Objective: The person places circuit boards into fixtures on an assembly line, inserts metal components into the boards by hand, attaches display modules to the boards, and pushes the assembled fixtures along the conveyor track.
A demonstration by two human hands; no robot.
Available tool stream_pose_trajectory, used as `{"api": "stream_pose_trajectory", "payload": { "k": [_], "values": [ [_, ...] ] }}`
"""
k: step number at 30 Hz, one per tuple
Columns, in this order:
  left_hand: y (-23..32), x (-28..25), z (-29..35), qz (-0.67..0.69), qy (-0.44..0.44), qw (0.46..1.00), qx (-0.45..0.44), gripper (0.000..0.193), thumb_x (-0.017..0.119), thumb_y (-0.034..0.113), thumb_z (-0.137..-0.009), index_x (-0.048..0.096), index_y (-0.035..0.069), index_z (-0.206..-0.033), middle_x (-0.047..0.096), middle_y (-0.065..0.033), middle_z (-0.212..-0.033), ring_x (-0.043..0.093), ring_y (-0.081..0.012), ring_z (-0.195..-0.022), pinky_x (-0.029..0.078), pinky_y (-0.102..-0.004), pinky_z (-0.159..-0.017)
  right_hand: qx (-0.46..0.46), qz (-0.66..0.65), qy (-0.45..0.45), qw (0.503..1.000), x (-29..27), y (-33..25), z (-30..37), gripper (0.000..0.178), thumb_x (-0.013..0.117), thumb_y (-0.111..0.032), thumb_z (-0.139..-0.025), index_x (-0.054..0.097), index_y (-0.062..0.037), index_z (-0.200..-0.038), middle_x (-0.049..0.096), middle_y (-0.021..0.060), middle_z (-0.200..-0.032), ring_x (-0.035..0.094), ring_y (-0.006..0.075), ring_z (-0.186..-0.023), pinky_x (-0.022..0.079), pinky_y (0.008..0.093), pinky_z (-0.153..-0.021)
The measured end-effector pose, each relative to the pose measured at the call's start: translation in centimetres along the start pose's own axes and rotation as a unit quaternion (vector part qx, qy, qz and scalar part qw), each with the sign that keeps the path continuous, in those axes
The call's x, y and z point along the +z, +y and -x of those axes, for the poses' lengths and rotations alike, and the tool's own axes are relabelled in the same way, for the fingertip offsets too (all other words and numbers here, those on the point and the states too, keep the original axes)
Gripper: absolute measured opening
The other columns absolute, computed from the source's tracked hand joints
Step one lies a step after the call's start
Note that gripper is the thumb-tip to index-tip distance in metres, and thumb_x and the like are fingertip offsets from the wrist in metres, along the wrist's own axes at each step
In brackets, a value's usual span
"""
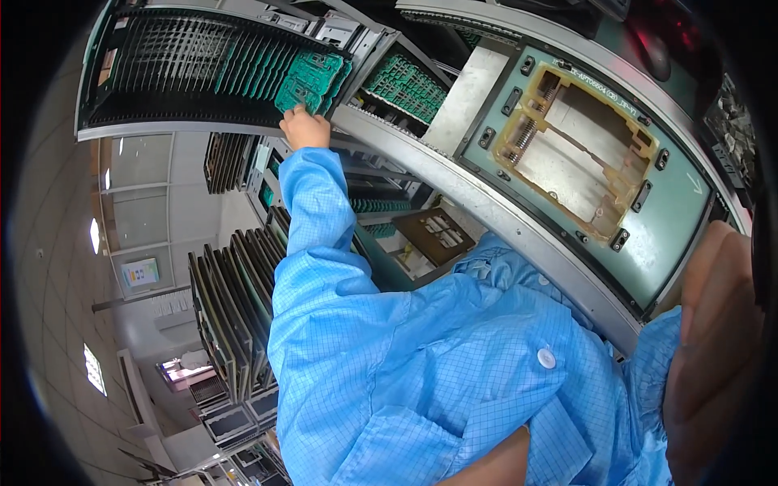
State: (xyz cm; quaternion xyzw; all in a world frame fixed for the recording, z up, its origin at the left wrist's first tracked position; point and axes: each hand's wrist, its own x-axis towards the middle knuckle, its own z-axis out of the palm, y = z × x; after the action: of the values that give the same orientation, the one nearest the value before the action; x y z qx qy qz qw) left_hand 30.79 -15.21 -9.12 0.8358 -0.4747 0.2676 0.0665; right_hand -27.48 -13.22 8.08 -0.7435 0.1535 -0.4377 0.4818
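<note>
One blue gridded smock (365,324) is seen filling the lower middle, one white button (547,358) visible. At upper left, one long black rack (178,125) is seen, filled with a row of upright boards; more than ten, exact count not possible. At upper right, one green fixture plate (677,259) is set in a metal frame, with one large amber-edged opening (596,227) and roughly ten black clips around it. White printing and one white arrow (696,183) are carried on the plate. Several dark panels (231,316) are stood on edge at left, overlapped, not countable. One populated green panel (405,87) is held in the bay right of the rack. One brown tray with cut-outs (435,236) is seen below the frame. One green circuit board (314,77) is located at the rack's right end, just beyond the left hand (305,128), by whose fingers its near edge is gripped. What seems the right hand (713,324) is blurred at the right rim, well apart from the board; its state cannot be told. One small wall poster (140,274) is seen, text too small.
</note>
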Motion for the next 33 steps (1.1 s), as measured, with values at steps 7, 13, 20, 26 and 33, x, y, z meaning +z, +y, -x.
{"api": "stream_pose_trajectory", "payload": {
  "k": [7, 13, 20, 26, 33],
  "values": [
    [2.1, -0.2, 4.6, 0.078, 0.108, 0.991, -0.012, 0.036, 0.068, 0.007, -0.079, 0.073, 0.008, -0.115, 0.064, -0.0190, -0.115, 0.054, -0.0402, -0.106, 0.046, -0.0476, -0.095, -0.004, -0.006, 0.024, 1.000, -4.0, 1.9, 5.3, 0.014, 0.060, -0.015, -0.088, 0.059, -0.0006, -0.090, 0.060, 0.0078, -0.081, 0.051, 0.0183, -0.063, 0.042, 0.0325, -0.061],
    [5.7, -3.1, 8.6, 0.160, 0.231, 0.960, -0.021, 0.042, 0.060, -0.011, -0.085, 0.076, 0.012, -0.116, 0.068, -0.0110, -0.113, 0.052, -0.0323, -0.108, 0.046, -0.0444, -0.095, -0.009, -0.002, 0.030, 0.999, -5.4, 0.6, 11.6, 0.014, 0.058, -0.013, -0.089, 0.059, -0.0002, -0.092, 0.060, 0.0081, -0.083, 0.052, 0.0185, -0.065, 0.044, 0.0330, -0.063],
    [10.3, -17.0, 11.2, 0.157, 0.350, 0.916, 0.115, 0.046, 0.058, -0.017, -0.074, 0.075, 0.005, -0.111, 0.073, -0.0109, -0.100, 0.061, -0.0270, -0.089, 0.045, -0.0390, -0.089, 0.087, 0.159, 0.092, 0.979, 0.4, 4.3, 1.7, 0.067, 0.072, -0.018, -0.082, 0.050, 0.0026, -0.142, 0.062, 0.0188, -0.128, 0.060, 0.0278, -0.117, 0.045, 0.0385, -0.101],
    [19.1, -25.8, 6.1, 0.593, 0.167, 0.750, 0.242, 0.034, 0.054, -0.019, -0.081, 0.072, -0.001, -0.104, 0.071, -0.0121, -0.094, 0.063, -0.0230, -0.089, 0.046, -0.0316, -0.087, -0.109, 0.330, 0.099, 0.933, -0.9, 6.8, -0.2, 0.091, 0.085, -0.023, -0.075, 0.041, 0.0007, -0.150, 0.045, 0.0187, -0.154, 0.032, 0.0364, -0.149, 0.025, 0.0491, -0.122],
    [30.1, -26.8, 2.8, 0.816, 0.036, 0.517, 0.258, 0.035, 0.068, 0.029, -0.098, 0.061, 0.000, -0.117, 0.067, -0.0148, -0.109, 0.064, -0.0179, -0.102, 0.053, -0.0313, -0.085, -0.089, 0.090, 0.387, 0.913, -1.3, 9.3, 6.2, 0.021, 0.064, 0.003, -0.096, 0.069, -0.0011, -0.116, 0.072, 0.0111, -0.110, 0.068, 0.0210, -0.104, 0.052, 0.0361, -0.098]
  ]
}}
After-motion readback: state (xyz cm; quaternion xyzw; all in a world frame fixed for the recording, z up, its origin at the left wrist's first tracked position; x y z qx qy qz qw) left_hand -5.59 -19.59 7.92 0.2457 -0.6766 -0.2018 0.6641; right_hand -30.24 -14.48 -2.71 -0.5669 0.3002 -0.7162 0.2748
